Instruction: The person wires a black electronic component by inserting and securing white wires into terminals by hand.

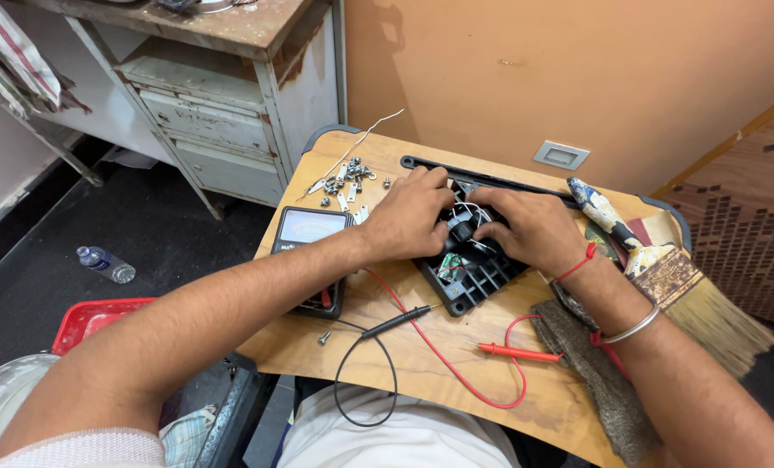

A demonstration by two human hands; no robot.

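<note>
A worn cabinet [231, 104] with rusted drawers stands far left against the orange wall [578, 69], and a white wall plate [561, 155] sits low on that wall. In front of it a small wooden table [422, 364] fills the middle of the view. On the dark floor to the left lie a red tray [92, 319] and, farther off, a plastic bottle [106, 264].

At the table's middle lies the black housing [465, 276] — a ribbed plastic shell, opened up, with white wires and a green part showing inside. Both hands rest on its far half. The left hand [407, 214] lies over the left side, fingers curled down onto the parts inside; the right hand [530, 227] covers the right side, its fingertips pinching at a small black piece in the middle. Whether either hand truly grips something or only presses on it, I cannot tell. A red thread circles the right wrist and a metal bangle sits farther up the forearm.

A long black strip [482, 178] runs along the far edge, just beyond the hands. On the right lies a broad paintbrush [673, 277], bristles pointing near-right, and a grey cloth [595, 364] is beside it. Left of the housing sits a meter [311, 234], partly under the left forearm. Its red probe [519, 352] and black probe [396, 322] lie near the front edge, leads looping — the black one hangs over the edge. A heap of screws [345, 180] lies far left, and a single screw [324, 338] lies near the front.
</note>
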